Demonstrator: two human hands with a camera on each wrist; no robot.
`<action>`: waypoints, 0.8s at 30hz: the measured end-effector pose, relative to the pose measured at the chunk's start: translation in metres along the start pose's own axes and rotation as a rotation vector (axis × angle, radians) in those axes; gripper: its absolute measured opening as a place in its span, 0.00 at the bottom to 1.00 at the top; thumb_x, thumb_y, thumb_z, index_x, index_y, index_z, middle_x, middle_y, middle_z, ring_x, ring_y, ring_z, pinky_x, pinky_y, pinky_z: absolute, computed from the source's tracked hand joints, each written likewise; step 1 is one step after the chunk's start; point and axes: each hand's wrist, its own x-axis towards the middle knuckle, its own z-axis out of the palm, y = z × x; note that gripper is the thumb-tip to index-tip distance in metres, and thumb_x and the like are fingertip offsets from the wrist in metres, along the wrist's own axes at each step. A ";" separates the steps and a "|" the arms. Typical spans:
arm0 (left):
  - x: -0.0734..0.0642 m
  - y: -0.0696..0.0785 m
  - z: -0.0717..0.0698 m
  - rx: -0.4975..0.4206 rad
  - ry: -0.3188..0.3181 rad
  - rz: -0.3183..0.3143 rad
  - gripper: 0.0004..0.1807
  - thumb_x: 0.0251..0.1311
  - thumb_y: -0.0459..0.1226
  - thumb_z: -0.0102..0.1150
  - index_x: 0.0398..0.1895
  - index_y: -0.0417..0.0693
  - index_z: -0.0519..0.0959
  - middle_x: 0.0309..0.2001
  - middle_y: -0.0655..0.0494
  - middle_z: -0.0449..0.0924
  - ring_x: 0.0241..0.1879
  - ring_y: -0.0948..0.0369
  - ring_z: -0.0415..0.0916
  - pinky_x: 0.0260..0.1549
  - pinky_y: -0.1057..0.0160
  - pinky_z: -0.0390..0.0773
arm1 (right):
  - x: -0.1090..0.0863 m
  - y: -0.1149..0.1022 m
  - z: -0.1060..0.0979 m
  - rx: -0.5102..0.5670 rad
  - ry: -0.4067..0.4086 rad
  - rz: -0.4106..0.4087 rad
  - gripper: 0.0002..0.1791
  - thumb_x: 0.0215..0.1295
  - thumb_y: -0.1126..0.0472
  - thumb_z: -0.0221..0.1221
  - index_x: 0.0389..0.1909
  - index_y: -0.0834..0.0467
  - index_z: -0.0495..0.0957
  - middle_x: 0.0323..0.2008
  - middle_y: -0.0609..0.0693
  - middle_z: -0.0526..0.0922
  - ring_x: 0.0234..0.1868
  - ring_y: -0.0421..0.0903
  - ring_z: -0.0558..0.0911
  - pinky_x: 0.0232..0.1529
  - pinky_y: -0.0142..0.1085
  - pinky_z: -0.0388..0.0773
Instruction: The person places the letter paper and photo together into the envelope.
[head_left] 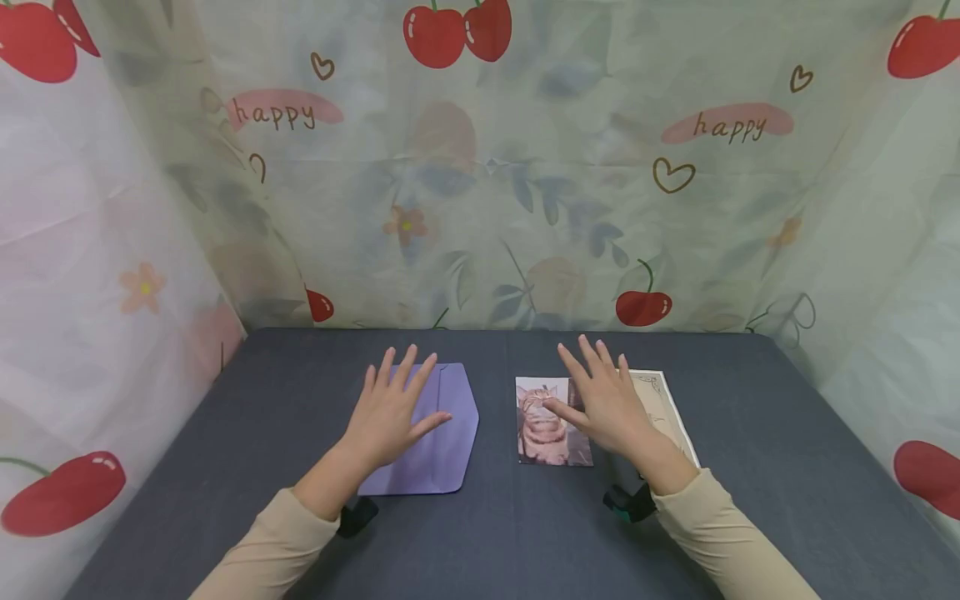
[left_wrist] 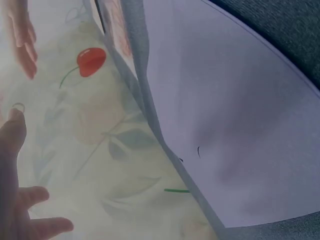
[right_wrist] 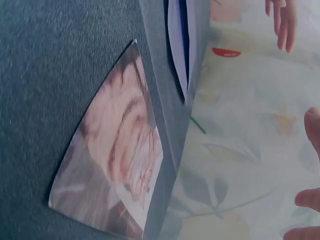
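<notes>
My left hand is held over a purple envelope, fingers spread and straight, holding nothing. In the left wrist view the envelope fills much of the right side. My right hand, also spread, hovers over a photo of a striped cat and a cream sheet with an ornate border. Its forearm and palm hide part of both. The cat photo lies flat on the dark cloth in the right wrist view, below the fingers.
A dark grey tabletop carries these paper items. Behind it and at both sides hangs a pale curtain printed with cherries, leaves and lettering. Black wrist cameras show under the left wrist and right wrist.
</notes>
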 end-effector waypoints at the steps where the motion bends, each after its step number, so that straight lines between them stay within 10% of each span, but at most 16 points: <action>1: 0.000 0.000 -0.001 -0.012 -0.002 0.000 0.43 0.57 0.62 0.50 0.71 0.53 0.53 0.72 0.42 0.52 0.71 0.39 0.46 0.64 0.36 0.54 | 0.000 -0.001 0.000 0.009 0.006 -0.011 0.44 0.58 0.36 0.55 0.70 0.53 0.55 0.71 0.63 0.54 0.72 0.65 0.52 0.66 0.64 0.48; 11: -0.005 -0.003 -0.005 -0.042 0.035 0.103 0.35 0.58 0.57 0.54 0.63 0.47 0.67 0.62 0.42 0.69 0.64 0.41 0.63 0.59 0.39 0.65 | 0.002 -0.019 0.009 0.068 -0.028 -0.096 0.35 0.59 0.43 0.57 0.63 0.59 0.67 0.65 0.63 0.67 0.67 0.63 0.64 0.66 0.58 0.58; 24: -0.015 -0.012 0.005 -0.107 -0.175 0.273 0.30 0.58 0.52 0.56 0.59 0.45 0.71 0.62 0.41 0.70 0.64 0.41 0.64 0.61 0.44 0.65 | 0.005 -0.051 0.028 0.187 -0.120 -0.219 0.30 0.62 0.46 0.56 0.59 0.60 0.71 0.59 0.60 0.74 0.61 0.57 0.73 0.62 0.49 0.68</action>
